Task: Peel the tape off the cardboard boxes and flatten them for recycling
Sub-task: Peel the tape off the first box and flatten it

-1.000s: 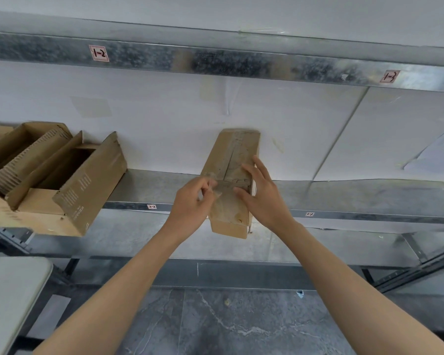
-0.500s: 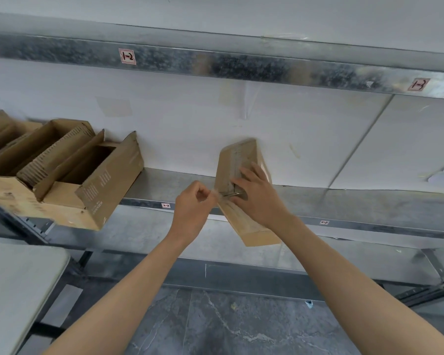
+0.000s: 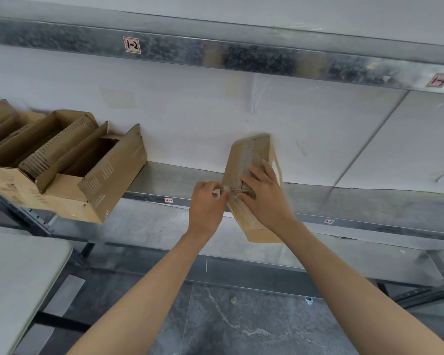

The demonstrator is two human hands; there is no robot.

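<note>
A narrow brown cardboard box (image 3: 251, 160) stands tilted on the metal shelf (image 3: 169, 180), its taped face toward me and its lower end hanging past the shelf edge. My right hand (image 3: 264, 196) lies flat on that face with straight fingers, pressing the box. My left hand (image 3: 207, 203) is just left of the box, its fingers pinching a clear strip of tape (image 3: 235, 191) that stretches from the box face to my fingertips.
Several opened cardboard boxes (image 3: 62, 162) sit on the shelf at the left, one jutting over the edge. A grey table corner (image 3: 23, 278) is at lower left. White sheeting backs the shelf; a lower shelf beam (image 3: 241, 272) and dark stone floor lie below.
The box has turned from facing me squarely to a slant, lower end swinging right. My left hand has drawn the tape strip out to the left. The view shifted left.
</note>
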